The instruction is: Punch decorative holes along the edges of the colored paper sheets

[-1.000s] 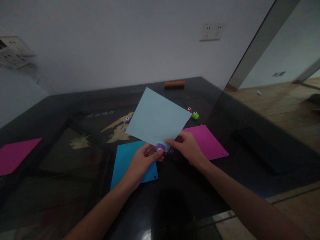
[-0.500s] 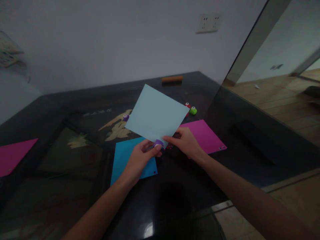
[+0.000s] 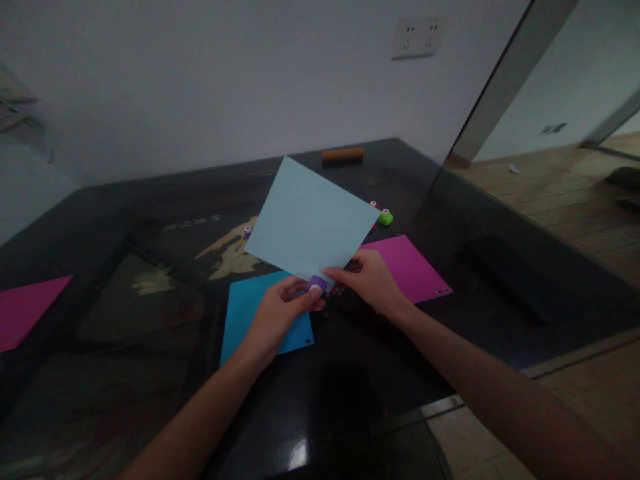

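My left hand pinches a small purple paper punch clamped on the near corner of a pale blue paper sheet. My right hand grips the same sheet at its lower right edge and holds it tilted up above the dark glass table. Under my left hand lies a bright blue sheet with a small hole near its corner. A magenta sheet lies flat beside my right hand.
A green punch and a red one sit behind the raised sheet; another purple punch peeks out at its left. An orange bar lies by the wall. A second magenta sheet is at far left. Table edge runs right.
The pale blue sheet and both hands have shifted slightly up and left in view, mostly with head motion. Both grips are unchanged.
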Tool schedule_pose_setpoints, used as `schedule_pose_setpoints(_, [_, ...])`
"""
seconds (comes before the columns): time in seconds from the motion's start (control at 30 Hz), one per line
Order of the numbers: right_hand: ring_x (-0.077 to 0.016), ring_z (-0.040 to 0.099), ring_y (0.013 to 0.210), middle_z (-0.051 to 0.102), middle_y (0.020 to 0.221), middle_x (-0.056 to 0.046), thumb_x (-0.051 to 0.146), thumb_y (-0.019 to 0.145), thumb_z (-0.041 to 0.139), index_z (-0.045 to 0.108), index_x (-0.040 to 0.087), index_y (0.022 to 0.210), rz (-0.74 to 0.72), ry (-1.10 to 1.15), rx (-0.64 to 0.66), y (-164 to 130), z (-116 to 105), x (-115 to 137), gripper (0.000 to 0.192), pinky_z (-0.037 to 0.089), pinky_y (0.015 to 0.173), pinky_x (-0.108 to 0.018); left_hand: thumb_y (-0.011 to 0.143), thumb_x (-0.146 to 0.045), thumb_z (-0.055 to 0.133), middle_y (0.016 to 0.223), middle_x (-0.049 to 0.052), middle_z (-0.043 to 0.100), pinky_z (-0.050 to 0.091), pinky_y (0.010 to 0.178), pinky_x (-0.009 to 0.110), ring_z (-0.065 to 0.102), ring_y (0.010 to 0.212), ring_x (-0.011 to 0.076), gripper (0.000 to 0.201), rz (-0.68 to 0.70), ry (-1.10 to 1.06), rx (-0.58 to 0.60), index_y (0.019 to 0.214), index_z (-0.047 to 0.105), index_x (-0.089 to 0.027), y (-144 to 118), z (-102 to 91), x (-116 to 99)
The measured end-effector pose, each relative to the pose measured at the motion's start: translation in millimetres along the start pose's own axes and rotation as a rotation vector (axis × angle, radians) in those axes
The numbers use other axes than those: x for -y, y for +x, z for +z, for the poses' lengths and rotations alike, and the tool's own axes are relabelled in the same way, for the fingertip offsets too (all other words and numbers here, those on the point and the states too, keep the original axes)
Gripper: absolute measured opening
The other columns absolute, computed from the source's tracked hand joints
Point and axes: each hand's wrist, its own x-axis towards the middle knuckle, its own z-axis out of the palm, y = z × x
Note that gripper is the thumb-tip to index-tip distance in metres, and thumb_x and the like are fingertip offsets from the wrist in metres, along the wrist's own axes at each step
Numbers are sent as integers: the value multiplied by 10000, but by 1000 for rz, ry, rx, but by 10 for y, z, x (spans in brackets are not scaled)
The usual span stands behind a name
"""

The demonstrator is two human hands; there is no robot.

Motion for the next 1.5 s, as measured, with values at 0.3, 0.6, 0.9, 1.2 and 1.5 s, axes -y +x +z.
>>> schedule_pose_setpoints(0.3, [-168,624,622,701,728,-52,289,676,700,680,149,756,2,36,-9,-4,14,-17,162,503,588,-306,683,-313,737,825,37,675,503,655,264,622,646,125,291,5,15,1,910,661,-148,6,-13,33])
schedule_pose_setpoints(0.6, [-161,609,574,686,697,-49,295,691,687,670,145,744,-9,37,-12,-13,28,-17,160,498,558,-302,695,-306,729,930,65,692,511,668,266,659,736,160,320,-11,9,27,965,646,-156,-14,9,6])
schedule_pose_setpoints(0.9, [-158,610,570,685,693,-51,278,685,685,666,139,744,-2,18,-8,-2,25,-30,152,502,549,-294,709,-293,717,962,69,692,520,748,308,662,842,195,321,-8,-13,40,989,640,-156,-2,8,21])
schedule_pose_setpoints(1.2, [-162,620,576,688,689,-49,275,690,690,669,139,744,-3,28,-23,-24,38,4,147,507,557,-297,716,-277,717,969,53,687,523,756,287,651,859,178,311,2,-24,41,997,641,-168,-9,10,15])
schedule_pose_setpoints(1.5, [-156,617,565,691,683,-58,262,695,691,668,130,731,-23,-25,-46,-31,34,30,139,507,562,-294,705,-281,720,989,61,690,519,794,331,651,874,194,308,11,-36,32,985,647,-174,-5,19,33])
